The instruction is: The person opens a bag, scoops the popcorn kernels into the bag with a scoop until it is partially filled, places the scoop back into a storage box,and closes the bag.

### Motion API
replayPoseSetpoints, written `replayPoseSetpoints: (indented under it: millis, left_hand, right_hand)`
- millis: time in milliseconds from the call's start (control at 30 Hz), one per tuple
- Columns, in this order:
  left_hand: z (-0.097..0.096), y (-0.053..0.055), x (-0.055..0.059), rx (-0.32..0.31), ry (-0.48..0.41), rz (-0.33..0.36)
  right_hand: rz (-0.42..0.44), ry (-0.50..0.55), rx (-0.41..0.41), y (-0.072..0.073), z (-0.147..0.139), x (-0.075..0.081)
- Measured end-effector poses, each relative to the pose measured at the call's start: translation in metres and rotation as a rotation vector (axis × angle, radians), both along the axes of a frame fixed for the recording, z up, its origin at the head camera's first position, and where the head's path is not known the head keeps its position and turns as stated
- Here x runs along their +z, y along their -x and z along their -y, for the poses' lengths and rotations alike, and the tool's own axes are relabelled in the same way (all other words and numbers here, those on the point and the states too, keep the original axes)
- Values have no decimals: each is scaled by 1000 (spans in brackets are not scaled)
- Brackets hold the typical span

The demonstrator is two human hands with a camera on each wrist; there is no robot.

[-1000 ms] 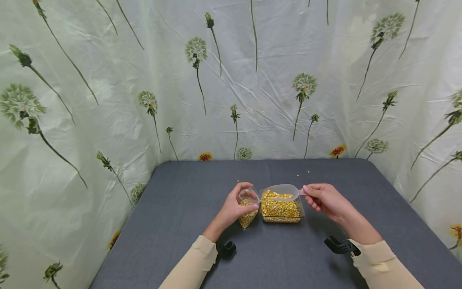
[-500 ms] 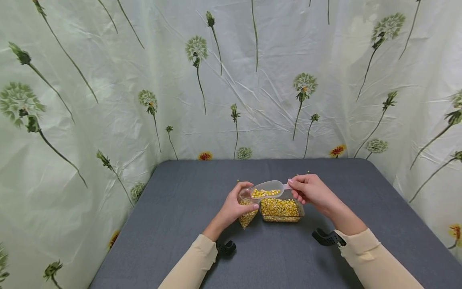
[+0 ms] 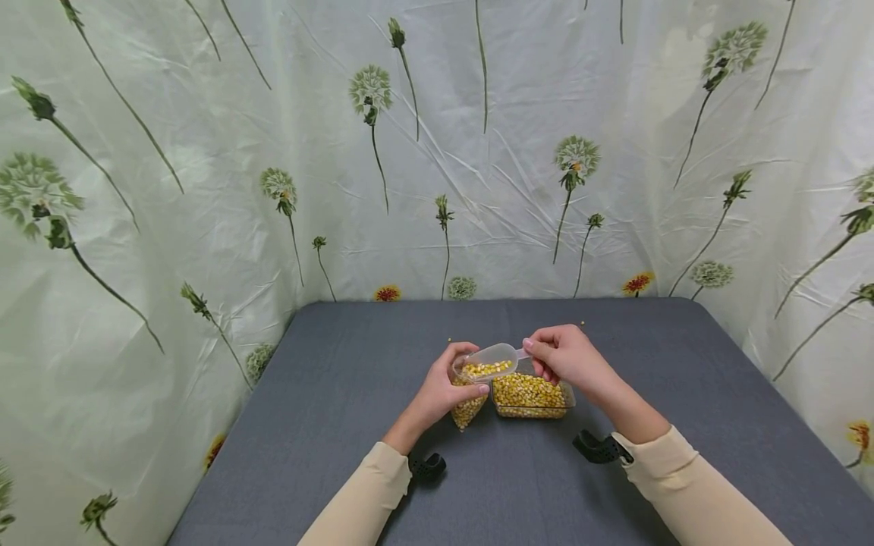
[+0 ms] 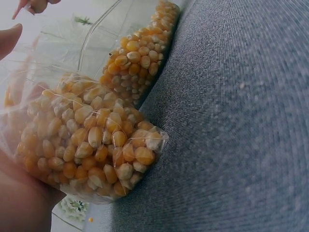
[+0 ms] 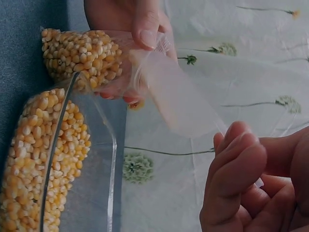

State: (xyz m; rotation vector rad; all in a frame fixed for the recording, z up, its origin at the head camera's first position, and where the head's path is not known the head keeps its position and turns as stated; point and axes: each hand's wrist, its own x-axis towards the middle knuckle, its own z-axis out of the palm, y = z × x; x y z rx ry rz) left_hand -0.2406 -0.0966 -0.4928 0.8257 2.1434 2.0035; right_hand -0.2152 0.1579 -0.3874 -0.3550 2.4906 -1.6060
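Observation:
My left hand [image 3: 438,388] grips a clear plastic bag [image 4: 96,140] near its mouth, thumb on the near side and fingers behind. Corn kernels fill the bag's lower part. With my right hand [image 3: 570,362] I pinch the thin handle of a translucent scoop [image 3: 493,358]. Yellow kernels lie in the scoop, whose front end is at the bag's mouth, close to my left thumb in the right wrist view. Just right of the bag, below the scoop, stands a clear plastic container [image 5: 111,159] holding many corn kernels [image 3: 529,393].
A dark grey cloth covers the table [image 3: 355,440]. Loose kernels lie toward the back, one kernel [image 3: 583,324] behind my right hand. Behind the table hangs a pale curtain [image 3: 505,174] printed with dandelions.
My right hand has lifted the scoop of kernels from the container and carried it left to the bag's mouth. The left hand and the bag have stayed in place.

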Motion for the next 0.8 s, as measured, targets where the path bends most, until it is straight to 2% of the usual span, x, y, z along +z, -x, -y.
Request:
replayPoseSetpoints:
  millis: [267,433,567,700,800]
  left_hand:
    - [0,2,0,34,58,-31]
    - [3,-9,18,27,62,-40]
    - [4,-16,29,39,63,-62]
    - [4,-16,29,32,47,-64]
    - [5,-15,27,10,29,-61]
  right_hand:
    - [-177,-179,-72,-7,14,7]
    - [-296,-257,-81,-12,21,10]
    - [-325,-238,-108,-19,18,12]
    - [-318,-179,-158,-25,3,16]
    - [-320,-174,-193,-25,-11,18]
